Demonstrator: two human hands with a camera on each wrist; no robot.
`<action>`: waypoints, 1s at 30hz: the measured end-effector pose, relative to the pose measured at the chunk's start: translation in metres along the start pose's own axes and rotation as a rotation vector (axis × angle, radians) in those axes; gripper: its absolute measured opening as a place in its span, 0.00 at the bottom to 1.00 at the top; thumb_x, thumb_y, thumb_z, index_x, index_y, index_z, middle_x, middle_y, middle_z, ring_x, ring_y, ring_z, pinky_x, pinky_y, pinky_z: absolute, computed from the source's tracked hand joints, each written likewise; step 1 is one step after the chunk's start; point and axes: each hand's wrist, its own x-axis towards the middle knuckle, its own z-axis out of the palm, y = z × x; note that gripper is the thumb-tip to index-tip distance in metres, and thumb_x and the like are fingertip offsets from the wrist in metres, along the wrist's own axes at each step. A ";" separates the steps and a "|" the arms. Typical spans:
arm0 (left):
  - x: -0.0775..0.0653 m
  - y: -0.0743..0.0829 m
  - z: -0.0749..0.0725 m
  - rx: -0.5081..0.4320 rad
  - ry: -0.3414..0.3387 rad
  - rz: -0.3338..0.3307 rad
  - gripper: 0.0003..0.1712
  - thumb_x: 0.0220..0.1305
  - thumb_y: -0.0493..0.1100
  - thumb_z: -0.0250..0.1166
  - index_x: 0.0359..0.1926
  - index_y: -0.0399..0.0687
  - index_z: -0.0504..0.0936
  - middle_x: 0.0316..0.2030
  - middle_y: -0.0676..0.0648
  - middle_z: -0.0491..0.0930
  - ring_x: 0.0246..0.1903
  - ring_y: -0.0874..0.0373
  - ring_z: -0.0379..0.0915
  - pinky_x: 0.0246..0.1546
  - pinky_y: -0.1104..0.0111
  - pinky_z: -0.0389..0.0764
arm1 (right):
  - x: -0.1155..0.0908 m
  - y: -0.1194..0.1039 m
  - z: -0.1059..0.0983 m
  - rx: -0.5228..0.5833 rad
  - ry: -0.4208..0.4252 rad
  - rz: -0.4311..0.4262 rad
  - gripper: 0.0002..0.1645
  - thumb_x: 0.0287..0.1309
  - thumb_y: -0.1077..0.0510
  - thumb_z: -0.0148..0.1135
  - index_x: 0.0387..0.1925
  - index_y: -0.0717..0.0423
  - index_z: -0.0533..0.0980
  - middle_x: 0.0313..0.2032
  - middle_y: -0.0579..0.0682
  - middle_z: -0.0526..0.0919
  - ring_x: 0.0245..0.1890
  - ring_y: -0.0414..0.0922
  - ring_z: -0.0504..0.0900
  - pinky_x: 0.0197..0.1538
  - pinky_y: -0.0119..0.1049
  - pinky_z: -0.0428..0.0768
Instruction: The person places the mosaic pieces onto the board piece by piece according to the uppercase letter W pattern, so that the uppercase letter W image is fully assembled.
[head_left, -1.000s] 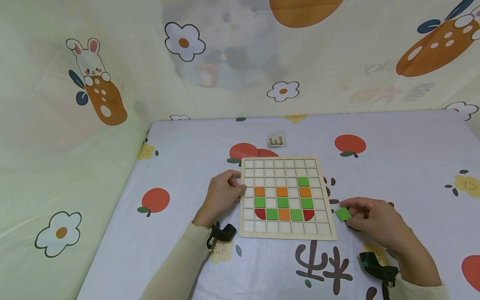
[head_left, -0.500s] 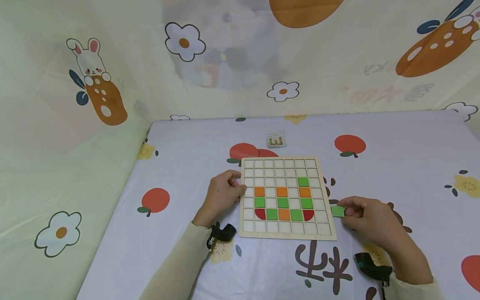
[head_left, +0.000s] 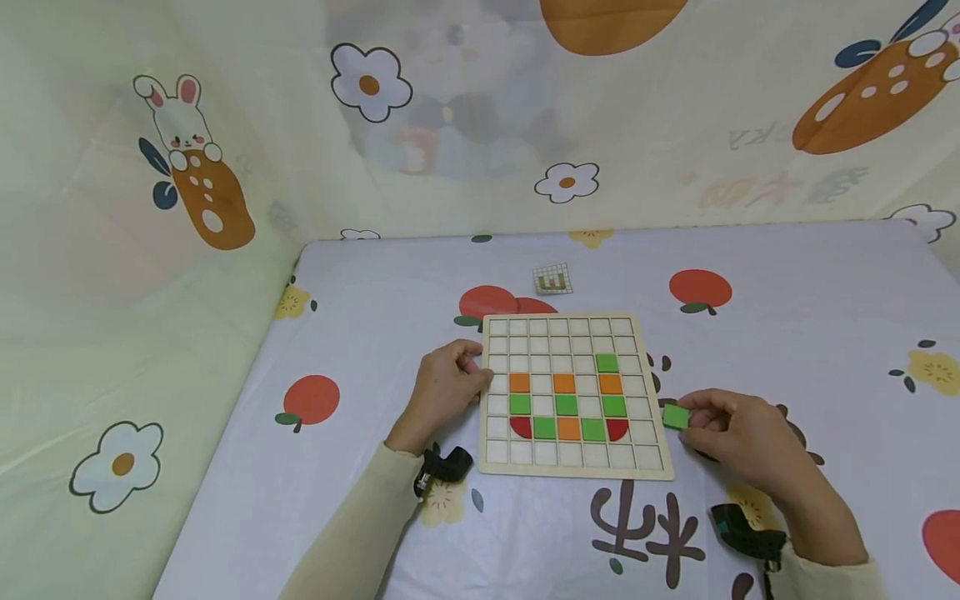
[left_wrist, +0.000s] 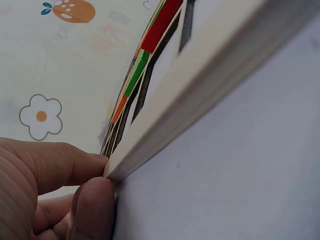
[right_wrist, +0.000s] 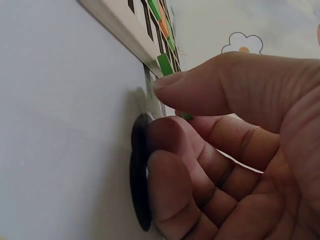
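Note:
A square wooden grid board [head_left: 577, 477] lies on the table, with green, orange and red tiles set in some of its cells. My left hand [head_left: 446, 387] pinches the board's left edge; in the left wrist view the thumb and a finger meet at the wooden rim [left_wrist: 165, 112]. Just off the board's right side, my right hand [head_left: 750, 442] holds a green square tile [head_left: 676, 417] between thumb and fingers. The right wrist view shows a green end of this tile [right_wrist: 164, 65] past the thumb, the rest largely hidden by the hand.
Behind the board lies a small card [head_left: 552, 279] printed with a grid pattern. The tablecloth [head_left: 375, 333] carries printed fruit, flowers and dark characters. A patterned fabric wall [head_left: 465, 200] rises at the back and left.
My right hand has moved slightly left with the green tile, bringing it close to the board's right edge, and the tile has turned a little. My left hand and the board have stayed still.

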 end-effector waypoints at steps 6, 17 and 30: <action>0.000 0.001 0.000 0.006 0.001 0.001 0.21 0.66 0.38 0.69 0.59 0.39 0.82 0.30 0.48 0.80 0.21 0.58 0.78 0.26 0.69 0.80 | 0.001 -0.003 -0.001 0.009 0.004 -0.002 0.22 0.57 0.59 0.76 0.52 0.65 0.83 0.32 0.49 0.84 0.32 0.45 0.78 0.30 0.30 0.74; 0.001 -0.001 0.000 0.011 0.002 0.009 0.22 0.66 0.38 0.70 0.59 0.38 0.82 0.30 0.48 0.80 0.21 0.59 0.78 0.26 0.69 0.79 | 0.007 -0.016 0.004 0.037 0.029 -0.073 0.22 0.56 0.58 0.77 0.51 0.65 0.84 0.33 0.49 0.86 0.34 0.45 0.80 0.31 0.28 0.77; 0.000 0.001 -0.001 0.013 -0.005 0.003 0.22 0.66 0.38 0.69 0.59 0.38 0.81 0.29 0.48 0.80 0.21 0.60 0.77 0.25 0.70 0.78 | 0.020 -0.038 0.013 0.102 0.040 -0.130 0.22 0.56 0.60 0.77 0.50 0.67 0.84 0.35 0.52 0.87 0.35 0.47 0.82 0.34 0.26 0.80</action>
